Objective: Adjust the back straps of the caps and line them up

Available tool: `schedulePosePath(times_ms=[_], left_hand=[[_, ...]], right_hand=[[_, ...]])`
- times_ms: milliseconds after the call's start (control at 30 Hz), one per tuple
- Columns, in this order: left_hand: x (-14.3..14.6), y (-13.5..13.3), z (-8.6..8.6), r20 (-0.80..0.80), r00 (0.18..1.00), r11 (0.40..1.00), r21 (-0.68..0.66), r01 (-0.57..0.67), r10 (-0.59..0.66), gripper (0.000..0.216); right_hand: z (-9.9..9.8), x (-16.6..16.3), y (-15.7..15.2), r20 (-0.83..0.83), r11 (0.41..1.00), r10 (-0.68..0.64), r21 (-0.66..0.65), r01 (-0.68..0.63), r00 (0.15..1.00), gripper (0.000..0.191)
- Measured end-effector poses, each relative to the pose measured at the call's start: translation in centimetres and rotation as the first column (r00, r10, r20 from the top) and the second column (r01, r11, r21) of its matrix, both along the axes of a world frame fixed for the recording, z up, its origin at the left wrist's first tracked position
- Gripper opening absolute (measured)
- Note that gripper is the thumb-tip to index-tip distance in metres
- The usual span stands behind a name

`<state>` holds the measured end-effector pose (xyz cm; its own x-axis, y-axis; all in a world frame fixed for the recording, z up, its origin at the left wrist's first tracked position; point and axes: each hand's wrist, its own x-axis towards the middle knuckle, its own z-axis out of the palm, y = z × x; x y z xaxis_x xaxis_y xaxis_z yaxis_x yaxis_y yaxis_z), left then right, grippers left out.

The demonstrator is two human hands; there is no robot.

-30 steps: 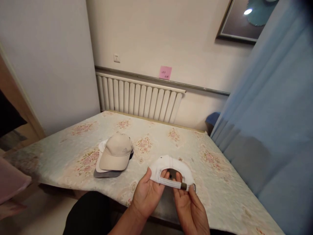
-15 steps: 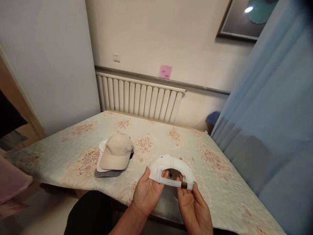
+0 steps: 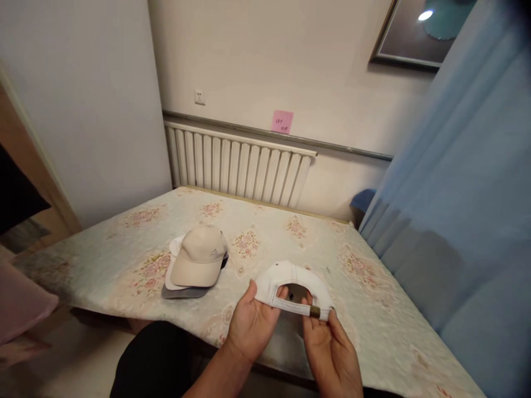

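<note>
A beige cap (image 3: 199, 254) is stacked on other caps (image 3: 185, 292) on the floral sheet (image 3: 394, 331), left of the white cap (image 3: 270, 281). Over the bed's near edge, the white cap is pinched between thumb and fingers at one side by the left hand (image 3: 255, 323), at the other by the right hand (image 3: 333, 351). Some fingers are partly hidden by it; the wall picture (image 3: 400, 41) is partly covered by the curtain (image 3: 464, 193).

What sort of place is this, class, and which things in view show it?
Probably a bedroom or similar living space: a wide, bed-like surface with a flowered cover, a white radiator on the wall behind it, and a long blue curtain at the picture's right.
</note>
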<state>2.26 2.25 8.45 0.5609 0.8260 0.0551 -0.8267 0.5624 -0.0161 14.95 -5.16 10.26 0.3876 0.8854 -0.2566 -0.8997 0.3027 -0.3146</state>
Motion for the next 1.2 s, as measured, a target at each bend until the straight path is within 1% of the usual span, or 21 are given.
schedulePosePath(times_ms=[133, 300, 467, 633, 767, 900, 1067, 1200], left_hand=[[0.0, 0.1, -0.4, 0.05, 0.999, 1.0, 0.022, 0.003, -0.004, 0.047], [0.0, 0.1, -0.3, 0.027, 1.0, 1.0, 0.008, 0.001, -0.001, 0.048], [0.1, 0.1, -0.1, 0.014, 1.0, 1.0, 0.016, -0.017, 0.016, 0.048], [0.2, 0.2, -0.4, -0.022, 1.0, 1.0, 0.024, -0.016, 0.017, 0.051], [0.0, 0.2, -0.9, 0.032, 0.999, 0.998, 0.069, -0.008, 0.006, 0.052], [-0.2, 0.3, -1.3, 0.072, 0.997, 0.995, 0.103, -0.008, 0.001, 0.051], [-0.4, 0.2, -1.4, 0.017, 1.0, 0.996, 0.087, -0.009, 0.008, 0.052], [-0.1, -1.0, -1.7, -0.041, 0.999, 0.987, 0.159, 0.018, -0.012, 0.052]], right_hand=[[0.0, 0.0, 0.0, -0.015, 1.0, -0.002, -0.02, 0.002, 1.0, 0.03], [0.1, 0.4, 0.1, -0.017, 0.999, -0.038, 0.002, 0.038, 0.999, 0.03], [0.0, 0.8, 0.3, -0.014, 0.999, -0.037, 0.006, 0.038, 0.999, 0.031], [0.4, 0.5, 0.4, -0.041, 1.0, -0.022, -0.014, 0.021, 0.999, 0.03], [0.4, 0.6, 0.5, -0.022, 0.999, -0.034, -0.03, 0.034, 0.999, 0.03], [0.0, 0.9, 0.4, 0.013, 0.999, -0.05, 0.0, 0.05, 0.999, 0.031], [-0.3, 1.1, 0.4, 0.009, 0.998, -0.065, -0.004, 0.065, 0.998, 0.031], [-0.1, 0.9, 0.4, -0.014, 0.998, -0.055, -0.015, 0.055, 0.998, 0.032]])
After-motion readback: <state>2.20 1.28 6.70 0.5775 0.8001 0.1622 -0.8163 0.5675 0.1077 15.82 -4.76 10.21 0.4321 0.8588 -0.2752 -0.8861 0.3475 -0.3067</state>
